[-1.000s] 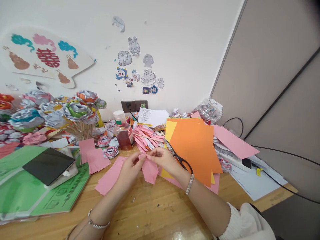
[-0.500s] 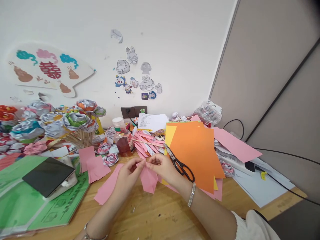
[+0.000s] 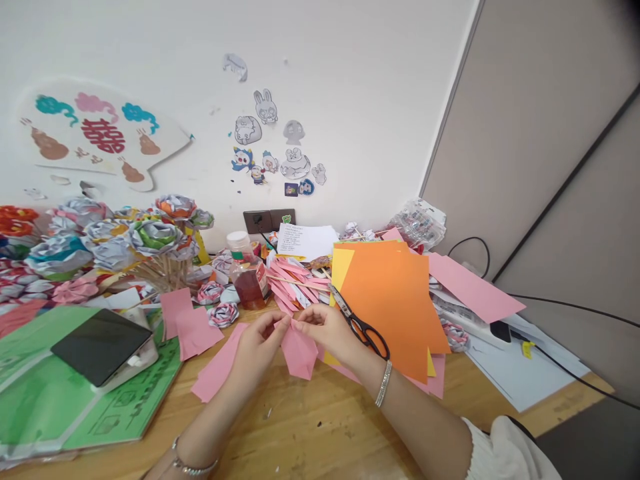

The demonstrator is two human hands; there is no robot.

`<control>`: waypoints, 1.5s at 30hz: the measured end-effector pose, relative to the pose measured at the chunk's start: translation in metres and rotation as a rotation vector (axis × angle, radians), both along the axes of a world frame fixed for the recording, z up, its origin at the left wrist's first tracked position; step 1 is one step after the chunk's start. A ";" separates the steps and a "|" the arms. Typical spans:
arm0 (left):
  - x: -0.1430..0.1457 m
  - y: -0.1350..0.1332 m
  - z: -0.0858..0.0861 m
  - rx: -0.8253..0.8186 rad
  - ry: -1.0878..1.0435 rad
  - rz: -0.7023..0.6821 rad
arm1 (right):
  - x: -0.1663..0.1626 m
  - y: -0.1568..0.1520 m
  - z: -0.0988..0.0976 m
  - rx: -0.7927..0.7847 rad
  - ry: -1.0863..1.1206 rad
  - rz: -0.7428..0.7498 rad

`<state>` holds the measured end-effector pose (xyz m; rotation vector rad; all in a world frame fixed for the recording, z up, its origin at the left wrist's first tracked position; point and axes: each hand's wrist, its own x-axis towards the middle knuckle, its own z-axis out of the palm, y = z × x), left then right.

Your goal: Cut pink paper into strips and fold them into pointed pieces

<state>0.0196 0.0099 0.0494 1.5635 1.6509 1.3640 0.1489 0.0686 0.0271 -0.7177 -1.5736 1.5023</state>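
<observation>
A creased piece of pink paper [image 3: 300,353] hangs from my fingertips above the wooden table. My left hand [image 3: 265,335] pinches its upper edge between thumb and finger. Close beside it, my right hand [image 3: 324,328] pinches the same edge from the other side. The fingers hide the top of the paper. Black-handled scissors [image 3: 361,327] lie just right of my right hand, on a stack of orange paper [image 3: 387,300]. Pink paper strips [image 3: 220,370] lie partly behind my left forearm.
A bottle of reddish-brown liquid [image 3: 249,280] stands behind my hands, near a pile of folded pink pieces [image 3: 295,273]. Paper flowers on sticks [image 3: 155,238] stand at left, behind a dark tablet-like device [image 3: 101,347] on a green packet [image 3: 35,380]. A power strip [image 3: 470,323] and cables are right.
Both hands keep their pinch on the pink paper, with barely any movement. The whole view has shifted slightly.
</observation>
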 end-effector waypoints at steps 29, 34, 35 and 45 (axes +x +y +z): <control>-0.008 0.003 -0.007 0.021 0.133 0.043 | 0.001 0.004 -0.007 0.220 -0.210 -0.016; -0.009 0.006 -0.010 -0.025 0.162 0.026 | 0.002 0.005 -0.009 0.324 -0.274 -0.070; -0.010 0.007 -0.011 -0.026 0.176 0.038 | 0.002 0.005 -0.010 0.349 -0.287 -0.072; -0.009 0.004 -0.010 0.033 0.448 -0.030 | 0.006 0.003 0.002 0.674 -0.483 -0.167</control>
